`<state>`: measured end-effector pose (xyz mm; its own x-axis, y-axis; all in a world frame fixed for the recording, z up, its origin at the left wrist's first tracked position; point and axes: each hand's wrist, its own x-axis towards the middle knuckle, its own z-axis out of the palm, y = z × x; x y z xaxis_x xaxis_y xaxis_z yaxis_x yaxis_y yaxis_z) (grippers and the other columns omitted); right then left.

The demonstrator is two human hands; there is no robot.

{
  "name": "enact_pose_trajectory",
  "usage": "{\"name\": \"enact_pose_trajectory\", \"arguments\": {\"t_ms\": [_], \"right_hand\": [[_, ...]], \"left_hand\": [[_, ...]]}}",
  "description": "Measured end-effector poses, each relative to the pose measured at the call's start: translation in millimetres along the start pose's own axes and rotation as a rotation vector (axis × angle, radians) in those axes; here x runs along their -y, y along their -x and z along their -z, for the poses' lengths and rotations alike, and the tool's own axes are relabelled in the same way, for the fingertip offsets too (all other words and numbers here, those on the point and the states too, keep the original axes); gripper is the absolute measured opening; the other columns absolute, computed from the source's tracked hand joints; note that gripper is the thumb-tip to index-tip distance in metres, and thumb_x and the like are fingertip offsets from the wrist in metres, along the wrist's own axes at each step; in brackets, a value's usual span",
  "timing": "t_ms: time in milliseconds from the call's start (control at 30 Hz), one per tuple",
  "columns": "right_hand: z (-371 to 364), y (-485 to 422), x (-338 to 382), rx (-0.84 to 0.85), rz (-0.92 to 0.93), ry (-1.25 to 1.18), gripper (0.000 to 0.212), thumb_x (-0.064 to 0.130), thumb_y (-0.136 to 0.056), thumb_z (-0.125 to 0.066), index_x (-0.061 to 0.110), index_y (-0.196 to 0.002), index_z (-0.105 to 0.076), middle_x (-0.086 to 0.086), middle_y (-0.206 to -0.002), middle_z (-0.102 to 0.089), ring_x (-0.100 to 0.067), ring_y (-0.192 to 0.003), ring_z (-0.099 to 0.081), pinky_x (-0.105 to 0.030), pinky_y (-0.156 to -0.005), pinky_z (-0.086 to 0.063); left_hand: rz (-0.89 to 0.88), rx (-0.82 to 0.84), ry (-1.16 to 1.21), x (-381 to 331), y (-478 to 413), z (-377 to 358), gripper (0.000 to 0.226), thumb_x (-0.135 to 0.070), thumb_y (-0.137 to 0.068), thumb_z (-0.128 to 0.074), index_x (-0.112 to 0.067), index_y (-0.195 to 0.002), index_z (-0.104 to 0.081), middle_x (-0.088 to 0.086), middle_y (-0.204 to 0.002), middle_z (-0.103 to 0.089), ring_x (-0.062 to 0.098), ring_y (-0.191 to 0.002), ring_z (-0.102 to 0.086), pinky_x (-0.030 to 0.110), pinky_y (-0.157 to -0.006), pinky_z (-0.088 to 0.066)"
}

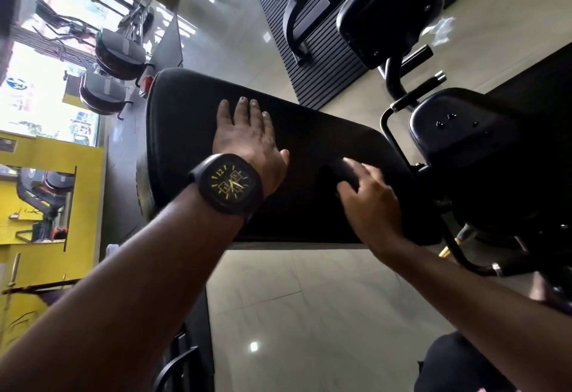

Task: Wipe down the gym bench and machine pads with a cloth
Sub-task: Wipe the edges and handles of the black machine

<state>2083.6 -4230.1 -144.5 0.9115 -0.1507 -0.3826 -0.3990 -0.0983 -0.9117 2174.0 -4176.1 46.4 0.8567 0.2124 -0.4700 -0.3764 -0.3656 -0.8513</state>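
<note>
A wide, black, vinyl-covered bench pad (309, 215) is being seen across the middle of the view. It is being braced by the left hand (247, 137), which is being laid flat on it at about 10 o'clock from the pad's centre, fingers straight and spread, grasping nothing. A black square wristwatch with yellow markings (230, 185) is being worn on that wrist. Toward 4 o'clock from that hand, a small dark wadded cloth (342, 171) is being held against the pad's surface by the right hand (370, 202), whose fingers are being curled over it. The hand is being blurred, so the exact pinch cannot be told. The cloth is being judged soft, light and limp, and best bunched into the palm so that a broad face is being pressed down and no loose corner is being dragged. The pad is being judged firm, slightly yielding and slick, so steady downward pressure is being called for. A rounded black machine pad (390, 4) at 1 o'clock and a second black machine pad (464, 131) at 3 o'clock are being touched by neither hand.
</note>
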Motion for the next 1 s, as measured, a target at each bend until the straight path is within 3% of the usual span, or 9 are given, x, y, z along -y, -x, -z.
{"name": "enact_pose_trajectory", "arguments": {"t_ms": [167,267,433,600,667,767,867,1000], "right_hand": [[3.3,20.7,25.4,0.055,0.202,-0.039,0.057,0.034,-0.089,-0.059,0.042,-0.144,-0.052,0.006,-0.155,-0.044,-0.028,-0.125,-0.05,-0.028,-0.1,-0.037],[-1.0,-12.6,29.4,0.076,0.317,-0.005,0.058,0.029,-0.089,-0.065,0.042,-0.143,-0.052,0.005,-0.151,-0.048,-0.028,-0.126,-0.054,-0.036,-0.106,-0.043],[-1.3,-19.8,0.3,0.059,-0.013,0.015,0.053,0.035,-0.096,-0.054,0.038,-0.148,-0.048,-0.004,-0.153,-0.045,-0.037,-0.127,-0.051,-0.039,-0.106,-0.04],[-0.1,-2.1,27.0,0.071,0.228,-0.058,0.055,0.028,-0.091,-0.063,0.041,-0.144,-0.053,0.007,-0.155,-0.045,-0.025,-0.129,-0.049,-0.028,-0.105,-0.034],[-4.4,-23.1,38.7,0.096,0.333,-0.046,0.057,0.033,-0.087,-0.06,0.043,-0.143,-0.053,0.008,-0.153,-0.047,-0.024,-0.131,-0.05,-0.032,-0.109,-0.037],[-8.3,-55.3,33.3,0.125,0.216,-0.029,0.058,0.038,-0.09,-0.054,0.043,-0.147,-0.047,0.003,-0.155,-0.045,-0.028,-0.134,-0.049,-0.04,-0.112,-0.039],[-8.0,-50.1,22.2,0.106,0.038,0.021,0.055,0.038,-0.094,-0.052,0.038,-0.148,-0.047,-0.003,-0.155,-0.044,-0.035,-0.132,-0.05,-0.039,-0.112,-0.037],[-5.1,-25.9,44.8,0.11,0.191,-0.041,0.063,0.042,-0.081,-0.048,0.043,-0.144,-0.052,0.007,-0.156,-0.043,-0.026,-0.131,-0.049,-0.033,-0.111,-0.035]], "left_hand": [[0.007,0.002,0.014,-2.7,-1.7,0.6,0.076,-0.056,-0.105,-0.012,-0.007,-0.161,0.008,0.016,-0.168,0.014,0.033,-0.155,0.015,0.057,-0.123,0.009],[0.012,-0.004,0.014,-2.9,-3.1,0.9,0.077,-0.057,-0.105,-0.013,-0.008,-0.161,0.006,0.016,-0.169,0.013,0.034,-0.156,0.014,0.058,-0.123,0.008],[-0.005,-0.016,0.012,-1.9,-3.9,-1.5,0.078,-0.058,-0.105,-0.014,-0.007,-0.161,0.006,0.016,-0.169,0.012,0.034,-0.156,0.013,0.058,-0.123,0.008],[-0.019,-0.013,0.038,0.8,-14.0,2.6,0.079,-0.057,-0.105,-0.017,-0.007,-0.161,0.006,0.014,-0.169,0.011,0.031,-0.156,0.012,0.055,-0.124,0.008],[-0.014,-0.017,0.036,0.6,-15.2,2.5,0.078,-0.055,-0.105,-0.017,-0.007,-0.161,0.005,0.015,-0.169,0.01,0.031,-0.156,0.012,0.054,-0.124,0.008],[-0.012,-0.009,0.042,0.6,-14.9,2.8,0.078,-0.056,-0.105,-0.016,-0.006,-0.161,0.007,0.015,-0.169,0.012,0.03,-0.156,0.013,0.054,-0.124,0.008],[-0.004,-0.006,0.038,4.0,-16.7,3.5,0.083,-0.06,-0.104,-0.016,-0.005,-0.16,0.01,0.014,-0.169,0.014,0.029,-0.156,0.013,0.054,-0.124,0.009],[0.025,0.008,0.027,7.5,-22.4,7.4,0.087,-0.063,-0.102,-0.016,-0.004,-0.159,0.012,0.014,-0.169,0.015,0.027,-0.156,0.013,0.057,-0.122,0.011]]}}
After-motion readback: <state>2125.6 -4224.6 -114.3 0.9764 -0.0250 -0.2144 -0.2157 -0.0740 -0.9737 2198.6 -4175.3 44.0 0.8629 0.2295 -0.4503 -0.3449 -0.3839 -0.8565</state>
